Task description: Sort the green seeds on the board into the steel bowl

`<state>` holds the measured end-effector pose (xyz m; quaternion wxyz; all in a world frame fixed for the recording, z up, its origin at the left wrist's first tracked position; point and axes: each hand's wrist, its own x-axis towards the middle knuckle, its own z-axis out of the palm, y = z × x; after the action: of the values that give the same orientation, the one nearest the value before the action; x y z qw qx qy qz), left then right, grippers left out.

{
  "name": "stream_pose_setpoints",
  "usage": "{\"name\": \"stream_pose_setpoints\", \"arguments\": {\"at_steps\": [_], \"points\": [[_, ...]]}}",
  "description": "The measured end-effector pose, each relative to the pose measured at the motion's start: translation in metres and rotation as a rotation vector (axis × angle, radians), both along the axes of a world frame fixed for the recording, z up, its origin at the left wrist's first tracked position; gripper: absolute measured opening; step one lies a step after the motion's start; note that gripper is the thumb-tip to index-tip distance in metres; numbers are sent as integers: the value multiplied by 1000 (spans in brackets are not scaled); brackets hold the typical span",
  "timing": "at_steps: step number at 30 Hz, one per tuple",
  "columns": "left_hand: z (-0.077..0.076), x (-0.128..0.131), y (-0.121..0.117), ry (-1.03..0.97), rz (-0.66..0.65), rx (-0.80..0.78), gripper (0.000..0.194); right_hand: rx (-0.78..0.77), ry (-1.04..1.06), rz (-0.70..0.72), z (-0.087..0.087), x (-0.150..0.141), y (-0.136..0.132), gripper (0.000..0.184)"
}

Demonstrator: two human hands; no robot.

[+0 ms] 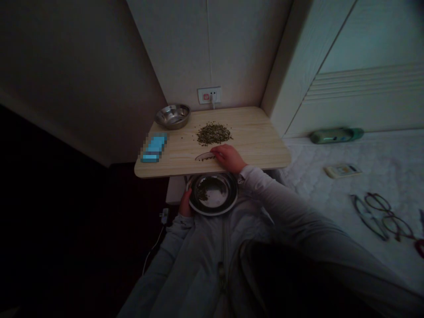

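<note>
My left hand (185, 206) grips the left rim of a steel bowl (228, 205) held below the front edge of a small wooden table (258, 137); a few dark green beans lie in the bowl. My right hand (228, 157) rests on the table with its fingers closed on a pale flat tool (204, 156), its blade lying by a few beans. A pile of dark green beans (213, 133) sits just beyond the hand, in the middle of the table.
A second, empty steel bowl (172, 115) stands at the table's back left corner, a blue object (154, 148) at its left edge. A wall socket (209, 95) is behind. On the bed to the right lie a green bottle (336, 135), a remote (342, 170) and glasses (380, 214).
</note>
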<state>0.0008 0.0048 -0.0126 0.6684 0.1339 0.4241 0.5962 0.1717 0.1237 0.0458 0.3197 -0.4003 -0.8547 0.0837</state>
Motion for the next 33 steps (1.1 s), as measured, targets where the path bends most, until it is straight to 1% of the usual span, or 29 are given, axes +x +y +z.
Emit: {"name": "stream_pose_setpoints", "arguments": {"at_steps": [5, 10, 12, 17, 20, 23, 26, 29, 33], "points": [[0, 1, 0, 41, 40, -6, 20, -9, 32, 25, 2, 3, -4, 27], [2, 1, -1, 22, 8, -36, 24, -22, 81, 55, 3, 5, -7, 26], [1, 1, -1, 17, 15, -41, 25, -31, 103, 68, 2, 5, -7, 25], [2, 3, 0, 12, 14, 10, 25, -61, 185, 87, -1, 5, -5, 22], [4, 3, 0, 36, 41, -23, 27, -88, 272, 48, -3, 5, -4, 21], [3, 2, 0, 43, 54, -40, 26, -130, 381, -28, -4, 7, -2, 21], [3, 2, 0, 31, 45, -12, 25, -182, 491, -106, -6, 8, 2, 22], [6, 3, 0, 42, 36, -24, 28, -235, 584, -158, -8, 10, 6, 23], [3, 1, -1, 76, 26, -32, 27, -299, 646, -202, -9, 15, 3, 22]]}}
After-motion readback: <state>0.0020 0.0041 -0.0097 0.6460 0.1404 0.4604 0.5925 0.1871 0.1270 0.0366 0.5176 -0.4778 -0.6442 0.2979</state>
